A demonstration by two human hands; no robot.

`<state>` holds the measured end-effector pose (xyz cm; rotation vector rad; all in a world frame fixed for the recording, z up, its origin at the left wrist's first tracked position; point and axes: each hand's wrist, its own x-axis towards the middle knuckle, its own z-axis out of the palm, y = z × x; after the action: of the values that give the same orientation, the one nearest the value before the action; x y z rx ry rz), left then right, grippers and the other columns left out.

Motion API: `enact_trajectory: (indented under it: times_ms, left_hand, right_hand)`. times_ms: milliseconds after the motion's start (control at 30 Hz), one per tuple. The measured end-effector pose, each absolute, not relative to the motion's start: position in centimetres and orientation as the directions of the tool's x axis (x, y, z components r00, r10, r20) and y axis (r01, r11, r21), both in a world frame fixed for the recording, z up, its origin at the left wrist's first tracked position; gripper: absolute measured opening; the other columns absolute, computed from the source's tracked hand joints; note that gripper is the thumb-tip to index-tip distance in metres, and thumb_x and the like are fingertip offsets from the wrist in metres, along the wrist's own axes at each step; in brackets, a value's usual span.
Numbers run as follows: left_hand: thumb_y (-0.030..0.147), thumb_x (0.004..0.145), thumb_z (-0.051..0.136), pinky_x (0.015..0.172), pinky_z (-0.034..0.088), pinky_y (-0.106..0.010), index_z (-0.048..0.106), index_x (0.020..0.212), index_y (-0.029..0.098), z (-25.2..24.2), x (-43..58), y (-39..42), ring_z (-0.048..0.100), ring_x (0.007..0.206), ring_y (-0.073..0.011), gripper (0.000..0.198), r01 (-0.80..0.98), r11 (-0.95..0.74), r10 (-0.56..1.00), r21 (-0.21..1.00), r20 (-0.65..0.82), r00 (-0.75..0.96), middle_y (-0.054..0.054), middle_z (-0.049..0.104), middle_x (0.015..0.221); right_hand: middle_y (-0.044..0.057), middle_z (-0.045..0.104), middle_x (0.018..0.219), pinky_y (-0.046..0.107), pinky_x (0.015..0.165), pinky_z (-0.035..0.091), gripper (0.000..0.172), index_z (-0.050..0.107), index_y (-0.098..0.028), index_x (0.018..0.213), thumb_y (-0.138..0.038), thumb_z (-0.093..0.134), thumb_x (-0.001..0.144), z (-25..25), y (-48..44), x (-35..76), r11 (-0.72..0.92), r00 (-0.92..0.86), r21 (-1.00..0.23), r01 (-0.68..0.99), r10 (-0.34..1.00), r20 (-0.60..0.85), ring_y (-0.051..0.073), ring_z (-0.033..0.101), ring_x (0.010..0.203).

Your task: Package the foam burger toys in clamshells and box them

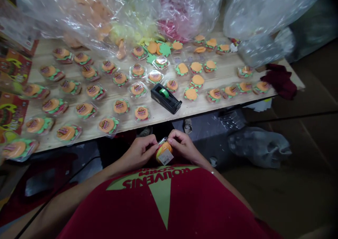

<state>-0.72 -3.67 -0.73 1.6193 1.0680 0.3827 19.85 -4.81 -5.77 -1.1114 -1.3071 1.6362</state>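
Observation:
In front of my red shirt I hold a small clear package with a toy burger (160, 155) in it. A white barcode label (166, 157) is on the side facing me. My left hand (144, 149) pinches its left upper edge between thumb and fingers. At the upper right edge, my right hand (182, 146) pinches it the same way. Just beyond my hands, a black tape dispenser (167, 99) with a green roll sits near the table's front edge. A boxed toy burger (142, 113) stands to its left, and an unboxed burger (191, 93) lies to its right.
Many clear-boxed burgers stand in loose rows across the wooden table (158, 118). Large plastic bags (169, 10) of orange, yellow and red pieces fill the back. Printed cartons (12, 112) are at the left, a dark red cloth (281, 80) at the right end. A plastic bag (260, 147) lies below.

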Motion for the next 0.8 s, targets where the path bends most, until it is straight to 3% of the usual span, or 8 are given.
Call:
enact_trajectory:
  times_ms: [100, 267, 567, 800]
  left_hand:
    - [0.032, 0.089, 0.045, 0.058, 0.036, -0.023, 0.053, 0.071, 0.016, -0.6, -0.7, -3.2, 0.045, 0.062, -0.0116, 0.025, 0.438, -0.013, 0.79, 0.899, -0.259, 0.556, 0.002, 0.051, 0.066]
    - [0.034, 0.087, 0.049, 0.054, 0.033, -0.023, 0.055, 0.072, 0.016, 0.4, -1.9, 0.6, 0.044, 0.058, -0.0115, 0.025, 0.465, -0.049, 0.692, 0.884, -0.305, 0.654, 0.002, 0.052, 0.063]
    - [0.031, 0.084, 0.052, 0.054, 0.035, -0.022, 0.06, 0.079, 0.017, 1.5, -2.9, 1.9, 0.049, 0.061, -0.0128, 0.016, 0.564, -0.024, 0.44, 0.825, -0.498, 0.747, 0.001, 0.058, 0.069]
    - [0.023, 0.08, 0.051, 0.048, 0.027, -0.023, 0.051, 0.064, 0.018, 1.8, -1.5, 0.9, 0.039, 0.051, -0.0111, 0.017, 0.613, -0.108, 0.531, 0.783, -0.476, 0.701, 0.003, 0.05, 0.055]
  right_hand:
    - [0.0, 0.057, 0.082, 0.024, 0.065, 0.039, 0.021, 0.061, -0.017, 0.1, -0.034, 0.059, 0.088, -5.1, -2.9, 20.3, -0.184, -0.507, -0.983, 0.0, 0.847, -0.159, 0.011, 0.05, 0.072]
    - [0.0, 0.058, 0.071, 0.023, 0.062, 0.038, 0.02, 0.062, -0.013, 0.08, -0.03, 0.055, 0.088, -4.2, 0.3, 19.3, -0.108, -0.608, -0.989, 0.102, 0.78, -0.147, 0.01, 0.048, 0.065]
    - [0.0, 0.058, 0.075, 0.024, 0.065, 0.039, 0.015, 0.061, -0.015, 0.08, -0.024, 0.053, 0.088, -2.5, -0.1, 18.9, 0.09, -0.749, -0.979, 0.181, 0.658, -0.078, 0.011, 0.05, 0.069]
    - [0.0, 0.059, 0.071, 0.024, 0.06, 0.033, 0.009, 0.062, -0.015, 0.077, -0.012, 0.056, 0.082, -1.7, 1.1, 18.6, 0.346, -0.836, -0.89, 0.298, 0.544, -0.069, 0.011, 0.047, 0.062]
